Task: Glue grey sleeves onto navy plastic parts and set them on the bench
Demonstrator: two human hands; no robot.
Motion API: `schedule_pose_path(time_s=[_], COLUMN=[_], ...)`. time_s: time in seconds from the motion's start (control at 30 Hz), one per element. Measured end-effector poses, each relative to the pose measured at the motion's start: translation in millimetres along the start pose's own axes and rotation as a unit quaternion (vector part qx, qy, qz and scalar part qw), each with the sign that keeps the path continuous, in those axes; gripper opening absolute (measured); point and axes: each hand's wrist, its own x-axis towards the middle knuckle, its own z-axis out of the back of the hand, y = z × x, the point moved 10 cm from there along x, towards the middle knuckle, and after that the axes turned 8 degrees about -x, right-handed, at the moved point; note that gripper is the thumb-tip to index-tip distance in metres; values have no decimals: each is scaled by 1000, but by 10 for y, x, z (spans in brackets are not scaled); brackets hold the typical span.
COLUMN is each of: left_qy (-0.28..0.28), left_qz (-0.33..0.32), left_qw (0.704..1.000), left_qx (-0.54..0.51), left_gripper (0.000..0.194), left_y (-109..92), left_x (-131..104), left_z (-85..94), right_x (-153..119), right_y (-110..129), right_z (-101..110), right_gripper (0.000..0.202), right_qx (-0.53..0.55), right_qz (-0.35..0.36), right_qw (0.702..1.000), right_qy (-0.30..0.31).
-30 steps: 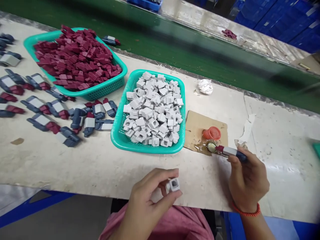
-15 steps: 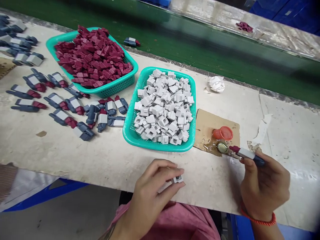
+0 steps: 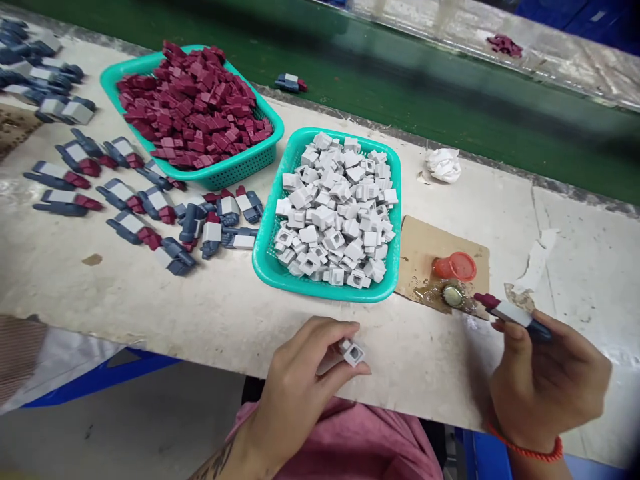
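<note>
My left hand (image 3: pixel 310 373) pinches a small light-grey plastic block (image 3: pixel 353 352) with a square hole facing up toward me, just above the table's front edge. Off to the right, my right hand (image 3: pixel 550 380) grips a joined plastic piece (image 3: pixel 511 313), dark blue at the palm, grey in the middle and maroon at its tip. That tip points left, close to a bottle-cap-like metal cap (image 3: pixel 453 295) on a wet cardboard sheet (image 3: pixel 420 233). Behind the cap, an orange-red plastic cup (image 3: pixel 456 267) lies on the cardboard. A green basket (image 3: pixel 260 257) full of grey blocks stands ahead of my left hand.
Another green basket (image 3: pixel 277 137) holds maroon parts. Joined blue, grey and maroon pieces (image 3: pixel 120 193) lie across the left of the table. Crumpled white paper (image 3: pixel 444 165) sits near the back edge. Beyond runs a green conveyor belt (image 3: pixel 360 73) carrying one joined piece (image 3: pixel 290 83).
The grey block in my left hand has turned, so its hole shows more. My right hand has moved slightly right with the joined piece. The whole view has shifted a little.
</note>
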Motion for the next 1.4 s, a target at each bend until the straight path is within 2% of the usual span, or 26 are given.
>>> schedule_pose_path(time_s=[0.13, 0.2, 0.3, 0.43, 0.53, 0.6, 0.7, 0.83, 0.97, 1.1, 1.2, 1.4], left_qy=[0, 20, 67, 122, 100, 78, 64, 90, 97, 91, 91, 101], left_qz=[-13, 10, 56, 45, 32, 0, -69, -93, -84, -84, -75, -68], left_qw=[1000, 1000, 996, 991, 995, 997, 995, 990, 990, 991, 992, 992], left_qx=[-8, -18, -17, 22, 1, -9, 24, 52, 50, 47, 41, 39], left_gripper=[19, 16, 25, 39, 28, 23, 26, 29, 28, 26, 26, 24], left_y=[-25, 11, 89, 98, 93, 34, -99, -113, -66, -73, -67, -50], left_x=[-1, 9, 4, -30, -21, 3, 27, 20, 6, 21, 34, 16], left_z=[-7, -34, -80, -123, -93, -78, -92, -153, -157, -151, -151, -150], right_x=[1, 6, 20, 46, 29, -34, -216, -520, -665, -752, -766, -716], right_y=[-34, -36, -19, -28, 29, 142, 417, 829, 960, 1028, 1092, 1188], right_z=[-21, -31, -46, -61, -26, 17, 36, -87, -164, -270, -326, -376], right_gripper=[40, 40, 40, 40, 39, 39, 34, 35, 39, 45, 46, 32], right_qx=[-37, -36, -38, -34, 23, 75, 129, 227, 240, 248, 241, 225], right_qz=[-6, -10, -4, -12, -24, -28, -14, 41, 89, 152, 180, 187], right_qw=[999, 999, 999, 999, 999, 997, 990, 954, 934, 901, 889, 894], right_qy=[5, 8, 13, 19, 13, 14, 60, 190, 249, 320, 345, 339])
